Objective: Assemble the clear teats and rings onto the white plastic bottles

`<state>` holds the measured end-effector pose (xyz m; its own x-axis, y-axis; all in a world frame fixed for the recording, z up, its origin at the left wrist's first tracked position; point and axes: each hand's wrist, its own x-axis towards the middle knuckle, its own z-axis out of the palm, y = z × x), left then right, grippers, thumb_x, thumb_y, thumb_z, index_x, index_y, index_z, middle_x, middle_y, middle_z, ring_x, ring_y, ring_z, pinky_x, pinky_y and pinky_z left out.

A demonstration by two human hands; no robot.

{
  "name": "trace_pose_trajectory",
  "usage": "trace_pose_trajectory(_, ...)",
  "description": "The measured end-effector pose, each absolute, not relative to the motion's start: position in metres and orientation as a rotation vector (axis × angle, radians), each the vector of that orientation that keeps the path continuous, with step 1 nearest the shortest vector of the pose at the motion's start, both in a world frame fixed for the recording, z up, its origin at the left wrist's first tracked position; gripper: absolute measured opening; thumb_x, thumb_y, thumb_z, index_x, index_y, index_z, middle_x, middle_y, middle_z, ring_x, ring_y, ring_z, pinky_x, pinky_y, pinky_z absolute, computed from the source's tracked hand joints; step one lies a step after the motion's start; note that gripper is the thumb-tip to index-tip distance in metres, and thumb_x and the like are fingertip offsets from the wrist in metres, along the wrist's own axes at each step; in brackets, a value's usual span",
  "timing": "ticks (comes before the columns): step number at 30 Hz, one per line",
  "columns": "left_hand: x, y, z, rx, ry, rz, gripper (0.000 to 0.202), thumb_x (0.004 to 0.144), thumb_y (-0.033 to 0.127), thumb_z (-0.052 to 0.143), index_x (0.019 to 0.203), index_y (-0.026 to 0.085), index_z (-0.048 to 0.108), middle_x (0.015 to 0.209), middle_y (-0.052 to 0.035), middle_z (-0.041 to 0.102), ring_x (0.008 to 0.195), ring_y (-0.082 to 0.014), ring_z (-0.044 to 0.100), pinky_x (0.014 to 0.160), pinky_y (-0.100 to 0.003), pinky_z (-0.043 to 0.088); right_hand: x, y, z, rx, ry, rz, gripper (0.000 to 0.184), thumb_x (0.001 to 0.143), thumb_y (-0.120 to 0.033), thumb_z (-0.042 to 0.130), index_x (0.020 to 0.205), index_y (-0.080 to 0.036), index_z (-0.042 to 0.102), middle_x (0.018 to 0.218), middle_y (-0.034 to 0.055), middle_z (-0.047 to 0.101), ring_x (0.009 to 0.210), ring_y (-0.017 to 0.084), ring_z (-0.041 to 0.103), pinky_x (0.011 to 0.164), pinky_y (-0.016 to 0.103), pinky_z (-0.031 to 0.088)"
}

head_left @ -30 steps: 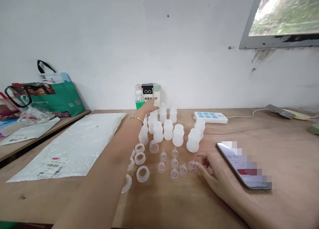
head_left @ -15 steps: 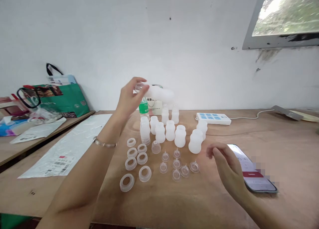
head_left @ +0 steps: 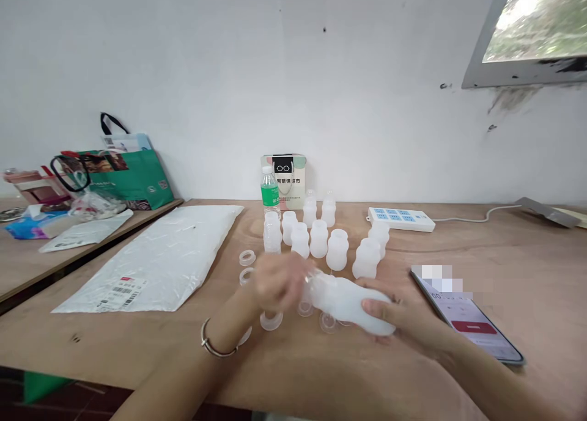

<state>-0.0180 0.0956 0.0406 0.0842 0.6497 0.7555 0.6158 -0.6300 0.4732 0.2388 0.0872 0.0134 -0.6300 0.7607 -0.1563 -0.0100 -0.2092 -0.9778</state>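
Note:
A frosted white baby bottle [head_left: 358, 305] lies tilted in the air, its clear top pointing left. My right hand [head_left: 408, 320] wraps round its base end. At the clear cap [head_left: 316, 286] my left hand [head_left: 282, 280] is closed, its fingers smeared by motion. Beneath and beside the hands are clear collar rings [head_left: 246, 258] and nipples [head_left: 328, 323], several of them hidden. Behind stand several open white bottle bodies [head_left: 337, 250]. Two capped bottles [head_left: 328, 210] stand at the back.
A phone [head_left: 472, 317] lies to the right, with a power strip [head_left: 401, 219] behind it. A water bottle [head_left: 270, 192] and a paper bag [head_left: 293, 179] stand against the wall. On the left are a white plastic mailer [head_left: 156, 256] and a green bag [head_left: 142, 179].
My left hand has brought the bottle down from near the wall to the front of the table. My right hand has moved left and taken hold of its base.

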Motion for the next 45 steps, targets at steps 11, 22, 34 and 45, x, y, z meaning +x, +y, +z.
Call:
trace_pose_trajectory(11,-0.055,0.130,0.042,2.257,1.858,0.856,0.032,0.085,0.047,0.044,0.099,0.020,0.052,0.090,-0.0037,0.061,0.075,-0.0186,0.057,0.068,-0.030,0.044,0.263,0.097,0.011,-1.080,-1.397,1.466,0.040,0.067,-0.048,0.069,0.095,-0.021,0.059,0.068,-0.0008,0.059,0.053,0.011,0.048,0.050,0.025,0.037)
trace_pose_trajectory(22,-0.038,0.135,0.010,2.555,1.689,0.454,0.045,0.081,0.042,0.058,0.115,0.016,0.047,0.101,-0.0090,0.064,0.089,-0.0245,0.062,0.074,-0.035,0.048,0.262,0.098,0.001,-1.034,-1.290,1.601,0.041,0.068,-0.046,0.072,0.098,-0.021,0.059,0.071,-0.0018,0.059,0.056,0.010,0.049,0.052,0.022,0.037)
trace_pose_trajectory(34,0.009,0.096,0.043,3.471,0.686,0.882,0.042,0.087,0.049,0.045,0.110,0.014,0.052,0.091,-0.0105,0.067,0.081,-0.0212,0.063,0.067,-0.033,0.048,0.236,0.096,0.006,-0.964,-1.439,1.874,0.038,0.075,-0.052,0.061,0.087,-0.016,0.057,0.064,-0.0002,0.058,0.049,0.008,0.048,0.044,0.020,0.034)
trace_pose_trajectory(45,-0.004,0.095,0.043,2.426,0.829,1.037,0.039,0.096,0.039,0.027,0.114,0.018,0.055,0.099,-0.0084,0.066,0.087,-0.0154,0.061,0.075,-0.027,0.048,0.233,0.079,0.011,-1.055,-1.597,1.404,0.030,0.076,-0.049,0.059,0.086,-0.020,0.059,0.063,-0.0019,0.057,0.052,0.011,0.047,0.046,0.021,0.035)
